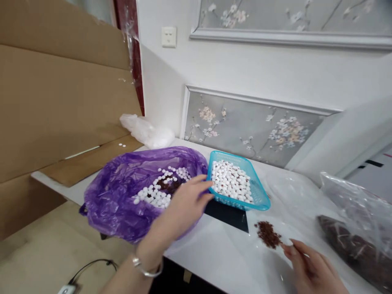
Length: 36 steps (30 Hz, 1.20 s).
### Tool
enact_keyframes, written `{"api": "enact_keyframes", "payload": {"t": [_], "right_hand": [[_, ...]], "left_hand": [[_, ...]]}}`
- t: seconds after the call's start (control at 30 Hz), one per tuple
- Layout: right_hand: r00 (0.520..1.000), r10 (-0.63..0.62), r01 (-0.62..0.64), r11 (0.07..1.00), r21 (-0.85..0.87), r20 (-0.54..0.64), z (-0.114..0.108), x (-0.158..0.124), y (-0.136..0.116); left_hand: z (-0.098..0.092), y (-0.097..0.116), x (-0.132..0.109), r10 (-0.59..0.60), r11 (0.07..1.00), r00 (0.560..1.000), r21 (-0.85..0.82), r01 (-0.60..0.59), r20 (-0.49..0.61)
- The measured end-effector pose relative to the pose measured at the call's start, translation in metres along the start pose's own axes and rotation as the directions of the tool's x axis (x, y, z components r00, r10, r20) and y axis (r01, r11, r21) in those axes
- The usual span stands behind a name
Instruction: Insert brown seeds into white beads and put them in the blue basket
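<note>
My left hand (188,202), a bracelet on its wrist, reaches over the purple plastic bag (113,192). Its thumb and fingers are apart, with the fingertips at the left rim of the blue basket (260,196); whether they touch it I cannot tell. Many small white round pieces (231,181) fill the basket. More white pieces (156,196) lie in the bag around dark brown material (168,185). My right hand (312,265) is pinched closed beside a pile of reddish-brown crumbs (268,234). Something whitish shows at its fingertips, too small to name.
Under the basket lies a flat black object (228,216). A clear plastic bag of dark brown material (352,245) stands at the right. Crumpled white plastic (150,132) sits at the back left, near tall cardboard (61,98). A cable (88,263) runs below the white table (199,249).
</note>
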State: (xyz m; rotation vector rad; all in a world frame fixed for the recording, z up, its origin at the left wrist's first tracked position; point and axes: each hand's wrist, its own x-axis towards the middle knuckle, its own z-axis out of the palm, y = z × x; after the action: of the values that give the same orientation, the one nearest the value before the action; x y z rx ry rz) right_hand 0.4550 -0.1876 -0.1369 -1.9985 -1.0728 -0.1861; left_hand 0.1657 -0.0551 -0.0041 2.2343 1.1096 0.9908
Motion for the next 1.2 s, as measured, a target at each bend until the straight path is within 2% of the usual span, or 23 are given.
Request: {"api": "enact_keyframes", "payload": {"t": [0.1,0.2,0.27,0.33,0.43,0.53,0.63,0.7,0.73,0.77,0.8,0.83,0.87,0.9,0.97,1.0,1.07,1.2], "right_hand": [[0.998,-0.023,0.027,0.997,-0.069,0.062,-0.002,0.002,-0.003],[0.999,0.017,-0.018,0.999,0.029,0.042,-0.003,-0.001,-0.013],[0.993,0.116,-0.119,0.984,0.132,0.025,-0.002,-0.007,-0.025],[0.979,0.203,-0.204,0.940,0.272,0.033,0.002,-0.015,-0.042],[0.975,0.214,-0.216,0.859,0.465,0.057,0.008,-0.030,-0.067],[0.974,0.201,-0.224,0.833,0.507,0.100,0.010,-0.040,-0.088],[0.963,0.097,-0.230,0.787,0.572,0.253,0.011,-0.044,-0.104],[0.933,0.058,-0.287,0.714,0.638,0.354,0.014,-0.045,-0.111],[0.912,0.062,-0.343,0.657,0.671,0.406,0.016,-0.046,-0.114],[0.887,0.066,-0.408,0.579,0.706,0.458,0.019,-0.047,-0.117],[0.860,0.059,-0.467,0.491,0.735,0.507,0.021,-0.048,-0.119],[0.836,0.046,-0.515,0.406,0.755,0.546,0.023,-0.049,-0.121],[0.817,0.030,-0.550,0.336,0.765,0.575,0.024,-0.050,-0.123],[0.804,0.014,-0.572,0.288,0.768,0.594,0.024,-0.052,-0.124],[0.795,-0.011,-0.584,0.255,0.771,0.606,0.022,-0.054,-0.126],[0.798,-0.021,-0.579,0.252,0.776,0.602,0.020,-0.054,-0.127],[0.806,-0.045,-0.564,0.245,0.789,0.590,0.016,-0.055,-0.127],[0.817,-0.055,-0.540,0.275,0.796,0.574,0.013,-0.054,-0.128]], "left_hand": [[-0.052,-0.036,-0.028,-0.157,0.941,0.986,0.295,0.166,-0.054],[-0.088,-0.068,-0.051,-0.287,0.811,0.950,0.498,0.308,-0.120],[-0.098,-0.081,-0.062,-0.329,0.756,0.939,0.570,0.323,-0.097],[-0.098,-0.087,-0.068,-0.354,0.714,0.933,0.626,0.314,-0.065],[-0.095,-0.090,-0.068,-0.359,0.687,0.933,0.667,0.288,-0.033],[-0.096,-0.088,-0.063,-0.337,0.722,0.941,0.632,0.282,-0.036],[-0.096,-0.077,-0.055,-0.245,0.818,0.952,0.487,0.305,-0.184],[-0.086,-0.064,-0.051,-0.194,0.917,0.921,0.272,0.293,-0.338],[-0.077,-0.057,-0.050,-0.222,0.952,0.899,0.116,0.284,-0.377],[-0.065,-0.048,-0.049,-0.285,0.957,0.887,-0.064,0.282,-0.364],[-0.051,-0.040,-0.050,-0.374,0.916,0.879,-0.265,0.301,-0.295],[-0.036,-0.032,-0.051,-0.442,0.824,0.887,-0.451,0.342,-0.135],[-0.020,-0.024,-0.053,-0.465,0.695,0.885,-0.605,0.388,0.034],[-0.005,-0.017,-0.055,-0.462,0.536,0.864,-0.713,0.452,0.199],[0.021,-0.007,-0.060,-0.425,0.250,0.794,-0.787,0.565,0.435],[0.031,-0.004,-0.062,-0.408,0.144,0.760,-0.786,0.601,0.506],[0.044,-0.001,-0.063,-0.393,0.014,0.717,-0.776,0.631,0.576],[0.054,-0.002,-0.058,-0.377,-0.091,0.699,-0.776,0.624,0.607]]}}
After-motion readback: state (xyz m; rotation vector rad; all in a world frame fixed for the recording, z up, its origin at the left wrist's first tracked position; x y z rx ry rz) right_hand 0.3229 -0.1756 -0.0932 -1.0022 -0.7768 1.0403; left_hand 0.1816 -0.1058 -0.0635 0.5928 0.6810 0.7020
